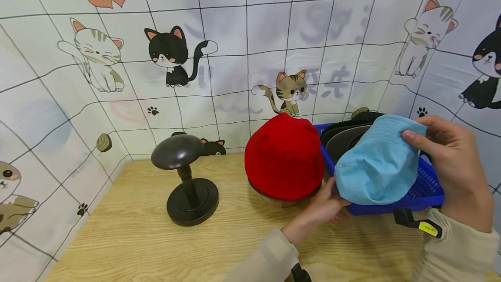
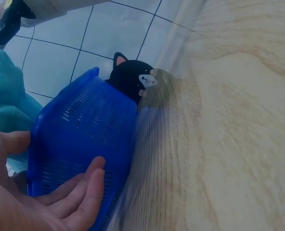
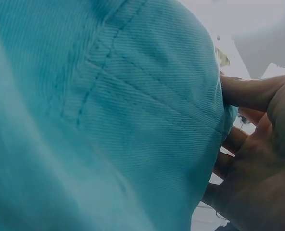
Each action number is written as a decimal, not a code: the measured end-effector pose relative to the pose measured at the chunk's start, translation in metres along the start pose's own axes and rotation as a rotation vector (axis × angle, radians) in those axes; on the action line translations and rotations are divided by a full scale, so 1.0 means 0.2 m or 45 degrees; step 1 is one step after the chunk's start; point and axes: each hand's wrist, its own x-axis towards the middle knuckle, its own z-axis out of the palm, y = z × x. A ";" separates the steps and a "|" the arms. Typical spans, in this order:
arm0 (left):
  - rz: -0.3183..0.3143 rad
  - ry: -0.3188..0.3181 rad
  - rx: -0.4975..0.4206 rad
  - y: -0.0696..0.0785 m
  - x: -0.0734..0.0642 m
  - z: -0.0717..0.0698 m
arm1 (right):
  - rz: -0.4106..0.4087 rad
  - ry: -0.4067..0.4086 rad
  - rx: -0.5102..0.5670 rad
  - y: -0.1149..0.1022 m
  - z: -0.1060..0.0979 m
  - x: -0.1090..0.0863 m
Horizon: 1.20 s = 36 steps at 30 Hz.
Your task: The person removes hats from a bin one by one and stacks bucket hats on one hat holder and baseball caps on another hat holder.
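Observation:
A light blue bucket hat (image 1: pixel 377 164) is held up over a blue plastic basket (image 1: pixel 430 184). My right hand (image 1: pixel 455 156) pinches its brim between thumb and fingers at the upper right. Stitched blue cloth of the hat (image 3: pixel 147 110) fills much of the right wrist view. My left hand (image 1: pixel 325 203) is at the hat's lower left edge, in front of the basket. In the left wrist view its fingers (image 2: pixel 82 197) are extended and apart from the thumb, close to the basket's side; whether the thumb touches the hat I cannot tell.
Left of the basket, a red bucket hat (image 1: pixel 285 160) sits on a stand mostly hidden beneath it. Further left is a bare dark hat stand (image 1: pixel 189 186) on the wooden table (image 1: pixel 129 229). Dark hats (image 1: pixel 340 140) lie in the basket, near the tiled, cat-patterned wall (image 1: pixel 227 55).

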 end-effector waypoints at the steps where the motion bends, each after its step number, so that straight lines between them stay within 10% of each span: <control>1: -0.002 -0.002 0.000 0.00 0.00 0.00 | -0.004 0.000 -0.032 -0.01 0.00 0.00; 36: 0.031 -0.153 -0.084 -0.02 -0.01 -0.05 | -0.272 -0.050 0.404 -0.19 0.12 -0.04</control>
